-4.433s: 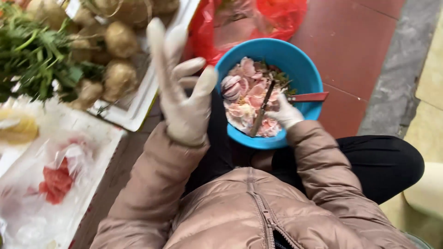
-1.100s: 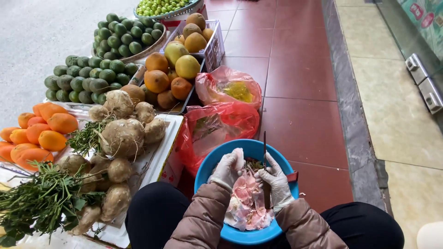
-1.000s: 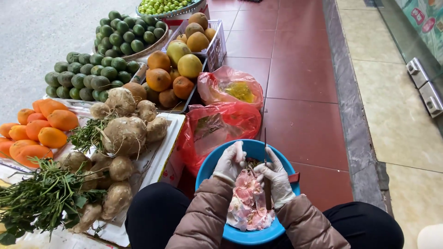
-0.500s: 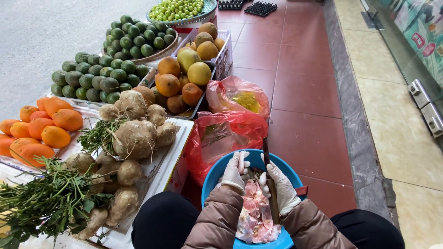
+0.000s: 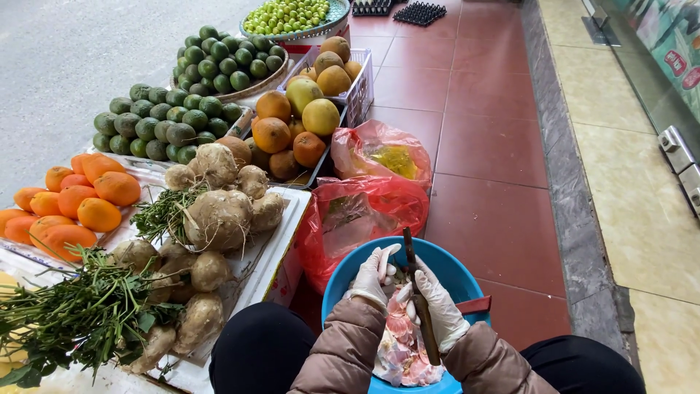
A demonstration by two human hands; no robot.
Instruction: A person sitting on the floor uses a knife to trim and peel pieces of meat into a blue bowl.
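Low in the centre of the frame, a round blue plastic basin (image 5: pixel 452 273) rests between the person's knees and holds a heap of pale pink cut pieces (image 5: pixel 401 350), which cannot be identified more closely. Left hand (image 5: pixel 370 277), in a thin white glove, sits over the basin's left side with fingers curled together on something small that is hidden. Right hand (image 5: pixel 437 306), gloved alike, is clamped on a long dark knife (image 5: pixel 421 306) whose tip points up the frame and whose lower end lies over the pink heap. Judgement: a trimming or cutting step is in hand, the piece held against the blade; the next stroke calls for a steady pinch and fingertips kept off the edge. Just above the basin stand two red plastic bags (image 5: pixel 364 211). Left of frame lie brown knobbly tubers (image 5: pixel 219 219) on a white tray (image 5: pixel 281 241), beside leafy green stalks (image 5: pixel 80 314)
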